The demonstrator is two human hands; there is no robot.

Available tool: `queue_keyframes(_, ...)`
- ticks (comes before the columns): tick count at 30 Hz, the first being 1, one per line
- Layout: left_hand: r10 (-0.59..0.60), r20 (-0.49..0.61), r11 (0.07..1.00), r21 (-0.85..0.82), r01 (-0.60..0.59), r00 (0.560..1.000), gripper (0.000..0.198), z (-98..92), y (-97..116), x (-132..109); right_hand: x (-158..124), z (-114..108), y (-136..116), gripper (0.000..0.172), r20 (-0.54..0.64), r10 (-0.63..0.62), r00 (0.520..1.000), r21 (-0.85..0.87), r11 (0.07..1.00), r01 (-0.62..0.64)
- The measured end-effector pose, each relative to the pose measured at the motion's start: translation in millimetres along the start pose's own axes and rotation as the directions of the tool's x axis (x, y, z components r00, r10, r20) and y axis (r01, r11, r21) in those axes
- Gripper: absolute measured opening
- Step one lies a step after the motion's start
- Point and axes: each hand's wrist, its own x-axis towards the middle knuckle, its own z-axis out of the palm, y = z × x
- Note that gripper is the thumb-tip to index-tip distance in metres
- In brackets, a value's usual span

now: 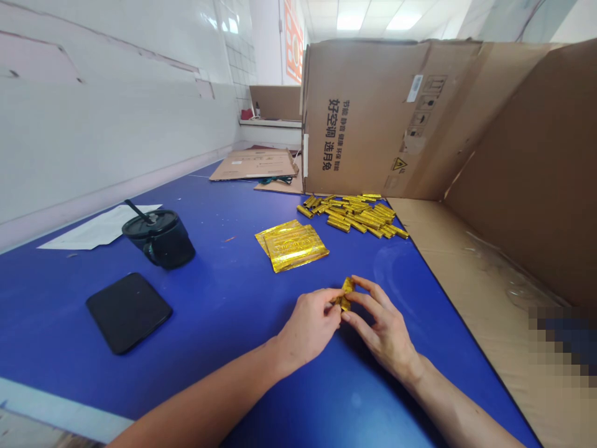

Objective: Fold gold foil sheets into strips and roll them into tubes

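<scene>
Between my two hands is a small piece of gold foil (347, 287), folded or rolled, just above the blue table (224, 367). My left hand (314, 323) pinches its left side with thumb and forefinger. My right hand (380, 323) grips it from the right with the fingertips and thumb, and these fingers partly cover it. Beyond my hands lie flat gold foil sheets (298, 247), stacked a little askew, with an embossed pattern on top. Farther back is a loose pile of narrow gold foil rolls (364, 214).
On the left stand a dark lidded mug (161, 242) with a straw, a white paper sheet (84, 230) and a flat black phone-like slab (129, 312). A big cardboard box (373, 124) walls off the back and right. Flattened cardboard (254, 165) lies at the far end.
</scene>
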Motion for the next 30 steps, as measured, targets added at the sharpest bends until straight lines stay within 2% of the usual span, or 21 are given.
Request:
queue_keyframes(6,0.01,-0.018,0.998,0.055,-0.009,1.0,0.03,0.3,1.3,0.4,1.6,-2.1,3.8,0.026,0.034,-0.105,0.994,-0.147,0.983,0.109)
queue_keyframes(9,0.01,-0.023,0.999,0.054,-0.009,1.0,0.028,0.5,0.3,0.6,2.9,-4.1,2.6,0.026,0.048,-0.127,0.991,-0.158,0.979,0.133)
queue_keyframes(18,0.084,-0.061,0.996,0.032,-0.083,0.995,0.031,0.8,4.9,-0.7,1.9,-1.9,1.5,0.026,0.029,-0.093,0.995,-0.051,0.994,0.094)
queue_keyframes(22,0.114,-0.074,0.991,0.081,-0.108,0.991,0.038,1.3,5.2,-1.6,1.1,-2.4,0.6,0.026,0.005,-0.065,0.998,0.02,0.998,0.065)
queue_keyframes(30,0.202,-0.073,0.97,0.153,-0.189,0.977,0.036,1.4,7.3,-3.2,0.8,-4.0,-3.5,0.021,-0.027,-0.026,0.999,0.108,0.994,0.029)
